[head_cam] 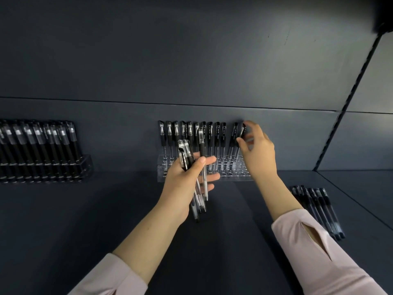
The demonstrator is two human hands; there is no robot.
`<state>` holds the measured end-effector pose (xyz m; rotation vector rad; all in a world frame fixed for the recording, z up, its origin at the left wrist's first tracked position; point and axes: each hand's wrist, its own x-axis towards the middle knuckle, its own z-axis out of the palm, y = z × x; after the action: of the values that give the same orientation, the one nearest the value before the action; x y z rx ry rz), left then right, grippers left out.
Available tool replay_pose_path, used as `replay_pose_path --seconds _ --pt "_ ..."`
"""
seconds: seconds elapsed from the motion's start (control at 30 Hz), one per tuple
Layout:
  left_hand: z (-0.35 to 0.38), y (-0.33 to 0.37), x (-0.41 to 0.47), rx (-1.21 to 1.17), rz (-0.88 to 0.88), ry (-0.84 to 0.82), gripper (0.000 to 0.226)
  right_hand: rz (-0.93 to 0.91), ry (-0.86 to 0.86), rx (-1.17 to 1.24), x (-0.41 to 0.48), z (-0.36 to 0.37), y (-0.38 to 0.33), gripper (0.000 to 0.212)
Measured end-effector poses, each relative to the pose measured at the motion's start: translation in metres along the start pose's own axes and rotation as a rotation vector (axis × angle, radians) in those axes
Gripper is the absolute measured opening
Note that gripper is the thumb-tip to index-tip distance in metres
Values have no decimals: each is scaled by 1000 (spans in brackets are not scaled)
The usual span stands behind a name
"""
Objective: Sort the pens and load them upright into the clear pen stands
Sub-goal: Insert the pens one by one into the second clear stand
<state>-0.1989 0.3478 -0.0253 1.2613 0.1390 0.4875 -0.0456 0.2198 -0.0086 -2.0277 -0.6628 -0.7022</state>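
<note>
Right hand (258,150): I pinch one black-capped, clear-barrelled pen (241,134) at the stand (234,177); left hand (182,177): I grip a matching bundle (198,204).

full stand (44,167) left | half-loaded stand (231,174) centre | loose pens (319,209) right

Dark slate shelf (95,220) and back panel (191,60), slotted upright (348,99) at right, perhaps a bracket (385,13) above it.
</note>
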Motion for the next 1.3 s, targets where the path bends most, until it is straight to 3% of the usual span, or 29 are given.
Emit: replay_pose_path --seconds 0.23,0.47,0.7,0.8,1.0,1.13,1.3 --pt "1 1 -1 52 3 -30 17 -84 82 173 -3 -6 -37 20" --pt "2 3 -4 -2 -22 7 19 120 -328 598 -14 -12 -71 15" --pt "4 3 -3 54 -44 -4 17 238 -350 744 -14 -11 -65 21" --pt "4 3 -2 40 -98 47 17 325 -257 849 -11 -12 -59 18" --pt "-1 3 1 -8 -238 119 23 417 165 843 0 -22 -36 17" --pt "2 0 3 -57 -321 122 10 291 411 608 -2 -29 -25 27" --pt "4 -1 1 -63 -287 58 13 141 450 439 -2 -29 -18 25"
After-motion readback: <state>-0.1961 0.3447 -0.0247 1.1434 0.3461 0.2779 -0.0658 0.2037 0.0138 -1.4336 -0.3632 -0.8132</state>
